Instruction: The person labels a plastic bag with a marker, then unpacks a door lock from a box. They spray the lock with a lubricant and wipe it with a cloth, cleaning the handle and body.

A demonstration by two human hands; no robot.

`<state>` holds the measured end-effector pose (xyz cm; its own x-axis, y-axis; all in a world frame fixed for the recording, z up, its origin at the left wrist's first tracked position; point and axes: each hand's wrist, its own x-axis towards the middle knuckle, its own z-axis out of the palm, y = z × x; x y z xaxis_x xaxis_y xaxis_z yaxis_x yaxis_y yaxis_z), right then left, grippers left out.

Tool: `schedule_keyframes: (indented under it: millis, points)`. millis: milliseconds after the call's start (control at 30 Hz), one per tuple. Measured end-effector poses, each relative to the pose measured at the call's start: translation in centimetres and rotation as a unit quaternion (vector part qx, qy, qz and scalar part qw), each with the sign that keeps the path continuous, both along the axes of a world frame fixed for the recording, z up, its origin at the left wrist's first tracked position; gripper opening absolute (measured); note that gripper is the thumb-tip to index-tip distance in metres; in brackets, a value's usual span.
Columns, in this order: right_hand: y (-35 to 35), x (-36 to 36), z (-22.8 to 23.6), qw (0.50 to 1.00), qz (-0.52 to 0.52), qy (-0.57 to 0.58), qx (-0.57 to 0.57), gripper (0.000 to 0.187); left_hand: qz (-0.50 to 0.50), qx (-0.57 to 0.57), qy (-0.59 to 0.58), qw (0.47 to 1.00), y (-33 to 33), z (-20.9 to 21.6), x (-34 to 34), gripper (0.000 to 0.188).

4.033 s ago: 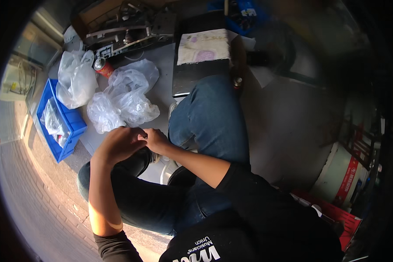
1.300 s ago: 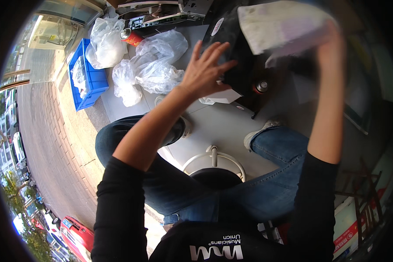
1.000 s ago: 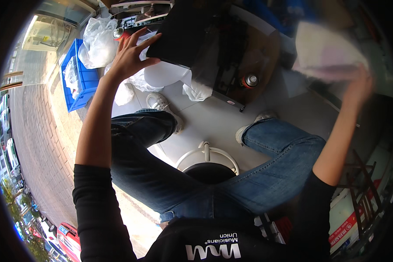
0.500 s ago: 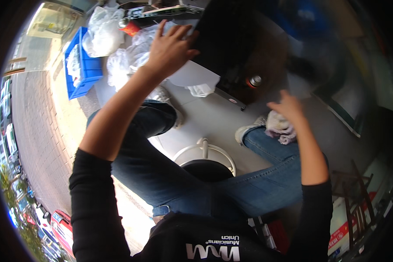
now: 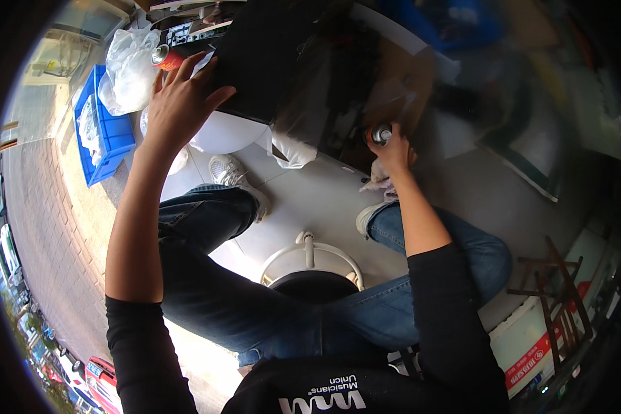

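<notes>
My right hand [image 5: 395, 157] is closed around a small can with a silver domed top [image 5: 381, 134], which looks like an aerosol can. A crumpled pale cloth [image 5: 379, 178] hangs under the palm of that hand, partly hidden by it. The can stands by the near right part of a large glossy black panel [image 5: 283, 62]. At the panel's left edge my left hand [image 5: 183, 103] has its fingers spread, with nothing in them. Just beyond those fingers lies a red can with a silver top [image 5: 167, 58], partly covered by the hand.
At the left, a blue crate [image 5: 105, 134] holds white plastic, beside a white plastic bag [image 5: 127, 72]. A round stool with a pale ring [image 5: 310, 265] is beneath me. A wooden folding rack [image 5: 559, 297] is at the lower right, and a dark-edged board [image 5: 524, 165] lies at the right.
My right hand has moved left and closed on the can, with the cloth still in it. My left hand has shifted left and nearer, its fingers still spread. The view has swung somewhat.
</notes>
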<state>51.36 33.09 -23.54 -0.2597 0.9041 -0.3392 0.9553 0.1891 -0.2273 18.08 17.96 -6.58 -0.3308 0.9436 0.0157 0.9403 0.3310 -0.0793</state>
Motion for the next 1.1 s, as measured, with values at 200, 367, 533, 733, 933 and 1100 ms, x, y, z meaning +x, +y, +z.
schedule_keyframes:
  millis: [200,367,533,733,933,1100]
  points:
    - [3.7,3.0,4.5,0.97,-0.145,0.191,0.045,0.073,0.049,-0.099,0.002,0.994,-0.2,1.0,-0.6,0.06]
    - [9.1,10.3,5.9,0.963,-0.165,0.161,0.141,0.074,0.106,-0.151,0.001,0.983,0.7,0.3,0.3,0.088]
    - [9.2,13.3,2.5,0.971,-0.205,0.062,0.105,0.077,0.157,-0.135,-0.036,0.978,0.7,-1.8,-1.4,0.1]
    - [7.4,13.8,-3.9,0.97,-0.212,0.105,0.055,0.08,0.14,-0.093,-0.148,0.975,-3.1,-6.3,-9.4,0.1]
    - [8.1,14.5,-3.5,0.972,-0.206,0.084,0.073,0.087,0.146,-0.044,-0.331,0.931,-3.3,-6.7,-10.3,0.099]
    - [6.7,9.0,4.2,0.944,-0.155,0.175,0.231,0.032,0.151,-0.051,-0.347,0.924,-3.0,-7.0,-11.5,0.104]
